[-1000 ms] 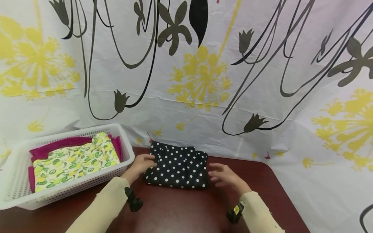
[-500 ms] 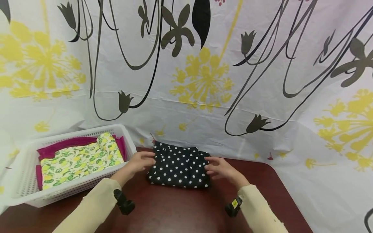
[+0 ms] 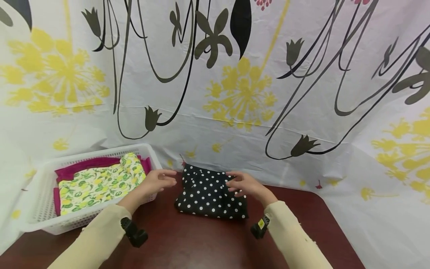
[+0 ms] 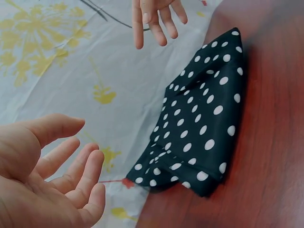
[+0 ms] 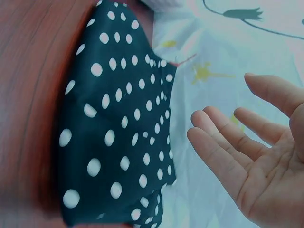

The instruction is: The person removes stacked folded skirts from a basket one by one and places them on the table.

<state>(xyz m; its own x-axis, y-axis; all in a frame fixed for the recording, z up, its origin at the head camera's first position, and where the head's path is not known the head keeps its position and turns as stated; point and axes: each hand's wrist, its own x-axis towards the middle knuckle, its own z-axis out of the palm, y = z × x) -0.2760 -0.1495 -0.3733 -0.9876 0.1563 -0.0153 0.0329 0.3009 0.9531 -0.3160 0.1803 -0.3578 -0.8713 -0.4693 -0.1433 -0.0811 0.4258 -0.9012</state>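
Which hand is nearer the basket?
Left. In the head view, the left hand is by the basket's right end; the right hand is farther off, by the dotted cloth's right side.

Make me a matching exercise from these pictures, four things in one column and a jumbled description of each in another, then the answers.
1. Dotted cloth
2. Lemon-print cloth
3. Basket
4. Left hand

A. White, with small holes in its sides
B. Holding nothing
C. Mostly black
D. Lies with magenta fabric showing around it

Pairs: 1-C, 2-D, 3-A, 4-B
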